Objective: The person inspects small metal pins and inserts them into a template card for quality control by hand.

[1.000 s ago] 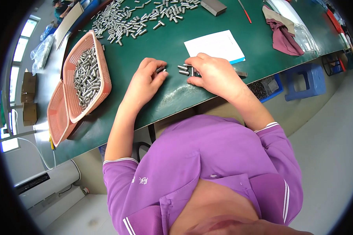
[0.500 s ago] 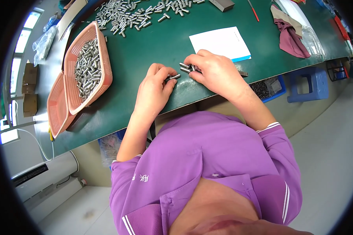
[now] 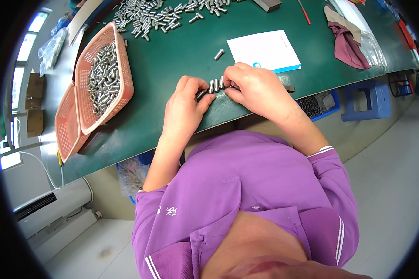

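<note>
My left hand (image 3: 185,101) is closed at the near edge of the green table, its thumb and fingers pinched at the left end of a short row of headed steel pins (image 3: 216,85). Several pins stand side by side in that row, between my two hands. My right hand (image 3: 257,87) curls around the row's right end, and its fingers hide part of what it holds. From under this hand the end of a dark bar (image 3: 289,89) sticks out to the right. One loose steel pin (image 3: 219,54) lies on the table just beyond my hands.
A pink basket (image 3: 124,69) of steel pins stands at left, and a heap of pins (image 3: 149,18) lies at the far side. A white sheet (image 3: 263,49) is beyond my right hand. Farther right lies a maroon cloth (image 3: 347,46). Below the table are a blue stool (image 3: 379,100) and bin (image 3: 333,110).
My hands have come closer together, and the pins between them now show as an upright row. A loose pin now lies beyond them, where the table showed none before.
</note>
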`<state>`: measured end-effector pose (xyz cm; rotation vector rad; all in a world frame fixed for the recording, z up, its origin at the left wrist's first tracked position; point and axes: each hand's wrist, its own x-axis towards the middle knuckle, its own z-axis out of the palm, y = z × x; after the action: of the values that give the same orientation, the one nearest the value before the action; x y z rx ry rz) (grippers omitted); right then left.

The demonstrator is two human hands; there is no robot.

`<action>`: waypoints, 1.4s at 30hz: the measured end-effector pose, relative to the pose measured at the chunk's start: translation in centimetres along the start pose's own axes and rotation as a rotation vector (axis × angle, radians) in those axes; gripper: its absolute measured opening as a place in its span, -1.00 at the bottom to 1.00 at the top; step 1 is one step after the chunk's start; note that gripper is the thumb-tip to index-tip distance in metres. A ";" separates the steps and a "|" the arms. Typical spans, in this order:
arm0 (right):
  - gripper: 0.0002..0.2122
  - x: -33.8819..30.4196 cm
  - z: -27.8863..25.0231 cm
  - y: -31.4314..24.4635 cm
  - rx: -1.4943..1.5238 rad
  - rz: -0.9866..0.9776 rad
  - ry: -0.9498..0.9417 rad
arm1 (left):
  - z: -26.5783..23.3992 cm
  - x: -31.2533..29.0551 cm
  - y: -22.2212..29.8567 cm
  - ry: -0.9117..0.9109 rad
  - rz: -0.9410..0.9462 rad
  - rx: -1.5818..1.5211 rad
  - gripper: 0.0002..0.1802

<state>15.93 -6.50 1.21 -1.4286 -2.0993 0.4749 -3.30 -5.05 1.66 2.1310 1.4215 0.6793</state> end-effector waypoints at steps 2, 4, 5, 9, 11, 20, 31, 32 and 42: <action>-0.85 0.2 -0.2 0.0 0.000 0.002 -0.015 | -0.3 0.0 -0.5 -0.026 -0.016 -0.031 -0.81; -0.85 0.3 -0.3 -0.1 0.001 0.003 -0.030 | -0.4 0.3 -1.5 0.019 0.228 0.016 -0.82; -0.84 0.3 -0.3 -0.2 0.010 0.012 -0.031 | -0.5 0.4 -1.4 0.020 0.226 0.017 -0.82; -0.75 0.3 0.0 -0.1 -0.003 -0.002 0.003 | -0.5 0.8 -1.4 -0.001 0.244 -0.008 -0.83; -0.73 0.4 0.0 -0.1 -0.013 -0.007 -0.012 | -0.3 0.7 -1.5 0.002 0.266 -0.031 -0.81; -0.75 0.5 -0.3 -0.2 -0.015 0.027 -0.044 | -0.4 0.1 -0.9 -0.066 0.135 -0.214 -0.42; -0.84 0.3 -0.2 0.2 -0.008 -0.012 -0.028 | 0.0 0.4 -0.4 -0.098 0.101 -0.149 -0.36; -0.83 0.3 -0.3 0.1 -0.009 -0.011 -0.031 | -0.1 0.3 -0.4 -0.100 0.101 -0.149 -0.36; -0.81 0.1 -0.5 0.0 0.013 0.020 -0.024 | -0.5 0.6 -0.9 -0.092 0.169 -0.086 -0.46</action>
<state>16.20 -6.40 1.69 -1.4442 -2.0983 0.5153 -4.04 -4.13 1.53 2.2016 1.1528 0.6828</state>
